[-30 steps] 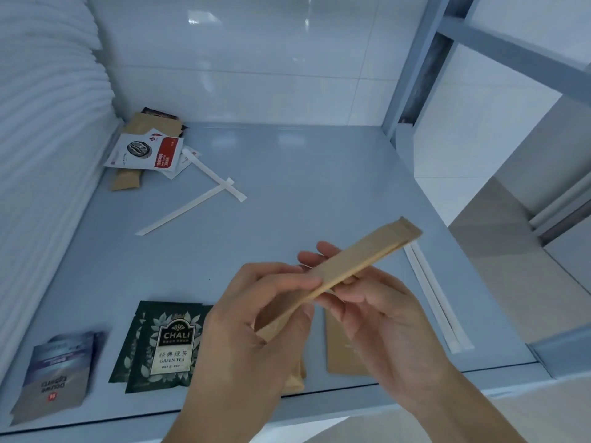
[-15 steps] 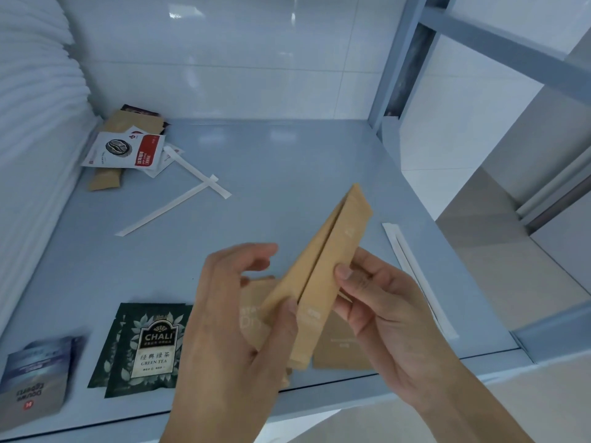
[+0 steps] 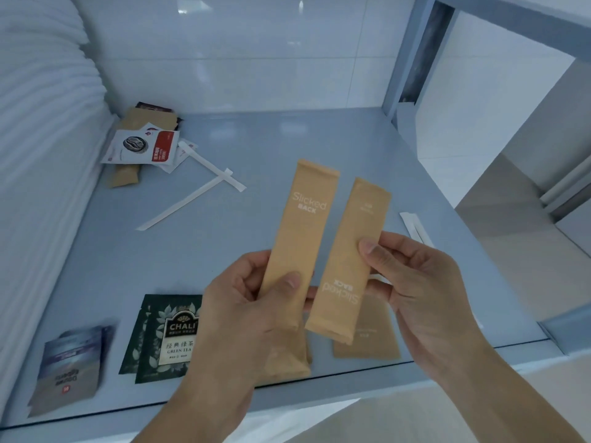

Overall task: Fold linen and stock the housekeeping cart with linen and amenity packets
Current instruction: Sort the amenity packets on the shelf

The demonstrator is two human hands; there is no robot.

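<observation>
Your left hand (image 3: 256, 302) pinches one tan "Slicked Back" packet (image 3: 299, 238), thumb across its lower front, print reading upright. Your right hand (image 3: 415, 282) grips a second tan packet (image 3: 347, 260) just beside it, and that one's print reads upside down. Both packets are up above the grey-blue cart shelf (image 3: 287, 145), side by side, lower ends nearly touching. Below them on the shelf, near the front edge, lie more tan packets (image 3: 367, 340), a pair of green tea sachets (image 3: 166, 337) to their left, and a dark coffee sachet (image 3: 70, 366) beyond. At the back left sits a jumble with a white coffee sachet (image 3: 140, 147) and two paper-wrapped sticks (image 3: 192, 199). Folded white linen (image 3: 41, 123) stacks along the left.
</observation>
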